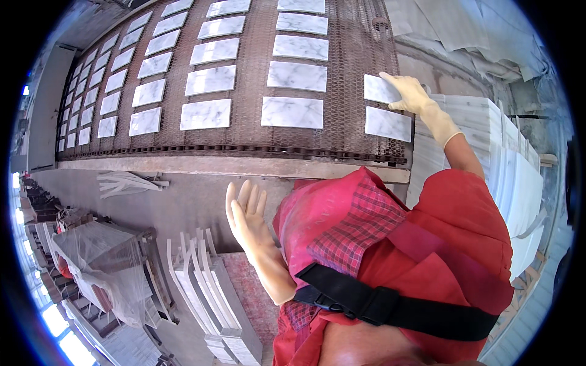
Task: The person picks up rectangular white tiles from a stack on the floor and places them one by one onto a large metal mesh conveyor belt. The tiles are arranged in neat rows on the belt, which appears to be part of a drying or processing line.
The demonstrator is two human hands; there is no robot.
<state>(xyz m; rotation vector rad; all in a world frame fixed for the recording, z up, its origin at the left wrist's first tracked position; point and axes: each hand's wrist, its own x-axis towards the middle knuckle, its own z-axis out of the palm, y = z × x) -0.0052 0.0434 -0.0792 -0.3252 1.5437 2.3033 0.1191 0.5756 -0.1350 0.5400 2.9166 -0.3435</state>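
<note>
My right hand [410, 93], in a pale rubber glove, grips the right end of a white marble tile [378, 88] that lies on the brown mesh conveyor belt [250, 79]. Another tile [387, 124] lies just below it on the belt. My left hand [247, 213], also gloved, is held up in the air over the floor in front of my red clothing, its fingers apart and nothing in it.
Several rows of white marble tiles [292, 112] cover the belt to the left. A stack of white tiles [516, 165] stands at my right. White slabs on edge [201, 287] and a plastic-wrapped load [97, 262] stand on the floor at the lower left.
</note>
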